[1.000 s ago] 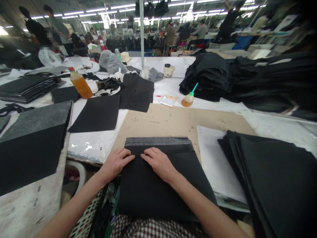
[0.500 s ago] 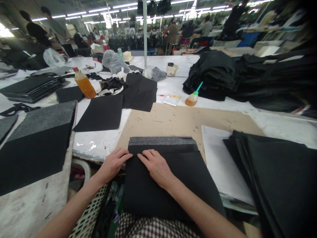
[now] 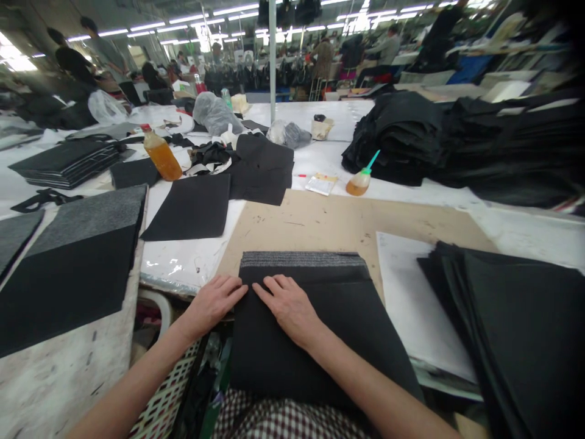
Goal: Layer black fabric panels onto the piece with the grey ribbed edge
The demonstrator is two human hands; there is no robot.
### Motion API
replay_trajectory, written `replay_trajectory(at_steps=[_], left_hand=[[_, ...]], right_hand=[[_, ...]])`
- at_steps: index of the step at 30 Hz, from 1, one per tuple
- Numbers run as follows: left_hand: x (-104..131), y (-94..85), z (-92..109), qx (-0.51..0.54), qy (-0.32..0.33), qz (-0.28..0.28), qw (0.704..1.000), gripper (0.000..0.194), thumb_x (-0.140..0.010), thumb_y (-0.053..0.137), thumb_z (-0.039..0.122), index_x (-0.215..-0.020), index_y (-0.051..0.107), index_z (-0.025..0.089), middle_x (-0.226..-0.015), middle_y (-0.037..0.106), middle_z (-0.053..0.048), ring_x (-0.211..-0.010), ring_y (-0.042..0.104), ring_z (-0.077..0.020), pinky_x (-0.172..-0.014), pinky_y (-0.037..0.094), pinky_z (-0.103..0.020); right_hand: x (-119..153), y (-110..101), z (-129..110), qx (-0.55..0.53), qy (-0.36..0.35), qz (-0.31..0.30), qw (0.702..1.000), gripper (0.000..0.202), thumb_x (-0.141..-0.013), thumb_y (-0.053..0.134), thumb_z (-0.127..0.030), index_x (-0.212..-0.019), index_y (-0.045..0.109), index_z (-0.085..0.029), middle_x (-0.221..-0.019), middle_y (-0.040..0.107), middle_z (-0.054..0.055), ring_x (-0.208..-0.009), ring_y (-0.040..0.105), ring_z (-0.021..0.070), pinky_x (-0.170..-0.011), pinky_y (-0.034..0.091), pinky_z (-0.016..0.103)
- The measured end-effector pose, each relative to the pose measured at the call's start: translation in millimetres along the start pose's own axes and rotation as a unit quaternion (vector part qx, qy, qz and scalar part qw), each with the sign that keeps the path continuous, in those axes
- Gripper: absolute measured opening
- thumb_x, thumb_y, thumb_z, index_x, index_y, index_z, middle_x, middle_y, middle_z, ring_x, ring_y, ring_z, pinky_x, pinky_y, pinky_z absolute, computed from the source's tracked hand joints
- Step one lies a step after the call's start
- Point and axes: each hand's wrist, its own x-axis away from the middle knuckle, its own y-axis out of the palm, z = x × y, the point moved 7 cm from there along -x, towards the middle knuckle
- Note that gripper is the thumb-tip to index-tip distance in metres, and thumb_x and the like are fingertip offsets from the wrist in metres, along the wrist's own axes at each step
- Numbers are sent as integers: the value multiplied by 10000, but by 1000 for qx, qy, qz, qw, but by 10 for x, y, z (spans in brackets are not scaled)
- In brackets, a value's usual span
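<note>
In front of me lies a layered stack of black fabric panels [image 3: 320,329], its far edge showing several grey fuzzy strips [image 3: 301,260]. A crease line runs across the top panel just below those strips. My left hand [image 3: 218,305] rests at the panel's left edge, fingers stretched out and tips touching the top near the crease. Flat on the same panel, close beside it, lies my right hand [image 3: 290,308], fingers apart and pointing to the crease's left end. The fingertips of the two hands nearly meet. The near end of the stack reaches my checked apron [image 3: 292,417].
Black sheets [image 3: 521,317] lie over white paper [image 3: 411,286] at right. Grey-and-black panels [image 3: 86,256] cover a board at left. Beyond are beige board [image 3: 320,219], a squeeze bottle [image 3: 359,183], an amber bottle [image 3: 163,160] and a dark fabric heap [image 3: 411,134]. A plastic basket [image 3: 167,390] stands below.
The whole view has shifted slightly, so things appear a little further right. My hands keep nearly the same place on the panel, the fingertips slightly closer together.
</note>
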Motion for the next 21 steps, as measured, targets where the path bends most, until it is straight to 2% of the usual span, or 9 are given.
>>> replay_trajectory(at_steps=[6,9,11,14,18,21], left_hand=[[154,-25,-29,-17,-14,-16,1000,381,-973,443,122,-1346,515,152,-1214,583,-126,-1091,522,-261,-942,491,-419],[219,-77,-60,-18,-42,-21,999,366,-956,455,105,-1304,549,172,-1181,599,-113,-1076,534,-262,-931,494,-428],[199,-134,-80,-13,-92,-4,996,314,-952,450,98,-1210,602,193,-1160,603,-101,-1060,546,-252,-926,494,-430],[55,-188,-14,19,-155,57,986,294,-970,419,106,-1154,622,211,-1197,588,-93,-1089,555,-227,-962,488,-406],[-177,-23,265,11,-121,76,990,337,-991,427,183,-1288,576,237,-1169,627,-87,-1065,596,-229,-947,515,-387],[-183,119,289,-38,-87,116,989,309,-982,459,250,-1247,619,257,-1093,673,-75,-966,643,-223,-886,548,-354]], right_hand=[[13,-17,-5,7,4,10,1000,375,-979,505,-159,-1350,534,-209,-1129,590,86,-1012,508,229,-860,463,384],[30,-17,-1,4,3,17,1000,368,-977,511,-163,-1342,536,-202,-1127,588,88,-1003,503,232,-847,462,385],[35,-16,1,-1,1,21,1000,364,-978,505,-156,-1338,535,-197,-1126,586,86,-997,501,231,-843,459,384],[36,-20,1,-7,1,29,1000,328,-988,478,-153,-1307,546,-188,-1119,583,85,-997,497,235,-842,452,388],[88,-47,11,-10,13,39,999,208,-983,500,-177,-1172,586,-166,-1062,580,67,-966,499,228,-832,450,383],[197,-72,96,-5,12,52,999,168,-980,518,-211,-1128,579,-165,-1017,576,45,-942,502,212,-811,457,360]])
